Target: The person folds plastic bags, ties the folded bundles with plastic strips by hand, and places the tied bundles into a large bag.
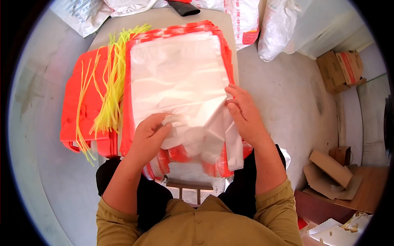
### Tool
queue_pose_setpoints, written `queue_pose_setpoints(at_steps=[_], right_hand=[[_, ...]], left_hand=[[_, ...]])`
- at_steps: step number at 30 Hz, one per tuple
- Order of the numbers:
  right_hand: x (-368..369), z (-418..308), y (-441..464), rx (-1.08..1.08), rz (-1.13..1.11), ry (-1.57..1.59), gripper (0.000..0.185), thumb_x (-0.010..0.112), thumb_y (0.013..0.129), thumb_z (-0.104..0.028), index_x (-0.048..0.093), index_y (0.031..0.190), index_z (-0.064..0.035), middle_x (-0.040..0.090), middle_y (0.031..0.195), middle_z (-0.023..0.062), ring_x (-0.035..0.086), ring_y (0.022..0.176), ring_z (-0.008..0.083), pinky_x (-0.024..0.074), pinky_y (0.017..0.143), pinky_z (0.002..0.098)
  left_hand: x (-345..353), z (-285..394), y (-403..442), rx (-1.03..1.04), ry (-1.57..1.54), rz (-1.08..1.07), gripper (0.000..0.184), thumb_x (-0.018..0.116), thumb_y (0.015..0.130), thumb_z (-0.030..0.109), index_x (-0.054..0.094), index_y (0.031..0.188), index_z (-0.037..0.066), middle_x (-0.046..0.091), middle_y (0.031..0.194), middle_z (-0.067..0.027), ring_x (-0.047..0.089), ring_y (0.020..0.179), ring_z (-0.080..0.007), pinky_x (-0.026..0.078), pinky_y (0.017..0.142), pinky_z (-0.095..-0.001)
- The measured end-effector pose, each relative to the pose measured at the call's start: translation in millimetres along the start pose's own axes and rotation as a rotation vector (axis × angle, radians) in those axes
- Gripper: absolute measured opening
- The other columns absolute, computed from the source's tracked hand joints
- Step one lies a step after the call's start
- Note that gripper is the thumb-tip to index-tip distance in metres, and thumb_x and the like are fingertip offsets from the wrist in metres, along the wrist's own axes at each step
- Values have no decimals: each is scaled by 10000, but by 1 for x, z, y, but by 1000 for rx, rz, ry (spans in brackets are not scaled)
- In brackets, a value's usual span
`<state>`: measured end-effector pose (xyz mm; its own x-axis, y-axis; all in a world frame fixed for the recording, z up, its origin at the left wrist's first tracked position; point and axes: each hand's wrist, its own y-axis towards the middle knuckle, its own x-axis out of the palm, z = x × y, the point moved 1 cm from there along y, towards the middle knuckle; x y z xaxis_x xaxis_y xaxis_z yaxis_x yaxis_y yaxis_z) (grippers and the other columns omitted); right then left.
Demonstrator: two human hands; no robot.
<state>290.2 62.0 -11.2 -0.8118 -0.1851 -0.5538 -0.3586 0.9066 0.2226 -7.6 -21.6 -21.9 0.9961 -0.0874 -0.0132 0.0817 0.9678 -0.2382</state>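
Nearest you, the red-edged ends (219, 167) of the bag pile droop over the near side toward your lap, so keep your forearms clear of them, or they could drag the lower layers along. Your left hand (150, 133) has thumb and fingers closed on a loose fold of the top white bag (176, 78); your right hand (246, 115) appears to pinch that bag's right edge, drawing up a crease between the two. The film looks thin and clingy, so take one layer only, pull evenly with both hands, and smooth the crease out gently rather than tug. The bag lies uppermost on the pile, its far part flat; keep that far part square with the red borders (230, 61) beneath. To the left, avoid brushing the yellow strips (113, 88) lying over the red bags (80, 96).
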Motion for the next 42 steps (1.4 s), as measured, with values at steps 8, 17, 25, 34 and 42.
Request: queue_pose_setpoints(at_steps=[8, 17, 25, 34, 42], right_hand=[[8, 4, 2, 116, 22, 270, 403, 534, 1088, -166, 584, 1476, -68, 497, 1596, 168, 444, 1485, 319, 378, 1203, 410], [-29, -18, -19, 56, -486, 499, 522, 563, 1102, -337, 552, 1503, -4, 652, 1422, 123, 602, 1253, 196, 465, 1052, 327], [-31, -16, -22, 242, -643, 687, 367, 543, 1100, -292, 663, 1301, -9, 753, 1112, 88, 659, 1009, 125, 493, 845, 276], [19, -41, 8, 442, -530, 793, 418, 497, 982, -17, 624, 1377, -67, 664, 1209, 12, 603, 985, 86, 495, 841, 248], [33, -44, 22, 363, -519, 768, 484, 487, 935, 53, 592, 1400, -32, 625, 1371, 59, 650, 1057, 119, 559, 899, 300]], left_hand=[[-1, 0, 1, 20, 14, -7, 319, 552, 1047, 64, 698, 1321, -8, 716, 1236, -55, 644, 1125, -123, 509, 985, -288], [3, 8, -2, 255, 300, -6, 263, 623, 987, 46, 732, 1224, 6, 726, 1261, -89, 639, 1194, -225, 500, 1026, -354], [13, 16, -7, 686, 961, 5, 189, 732, 819, 57, 731, 1008, 53, 704, 1298, -128, 623, 1234, -385, 488, 1035, -493], [13, 13, -9, 721, 949, -13, 256, 760, 782, 49, 730, 1036, 69, 680, 1344, -135, 624, 1253, -380, 492, 1031, -495], [11, 10, -9, 754, 969, -4, 308, 772, 740, 50, 722, 1043, 71, 673, 1335, -156, 628, 1253, -382, 501, 1007, -496]])
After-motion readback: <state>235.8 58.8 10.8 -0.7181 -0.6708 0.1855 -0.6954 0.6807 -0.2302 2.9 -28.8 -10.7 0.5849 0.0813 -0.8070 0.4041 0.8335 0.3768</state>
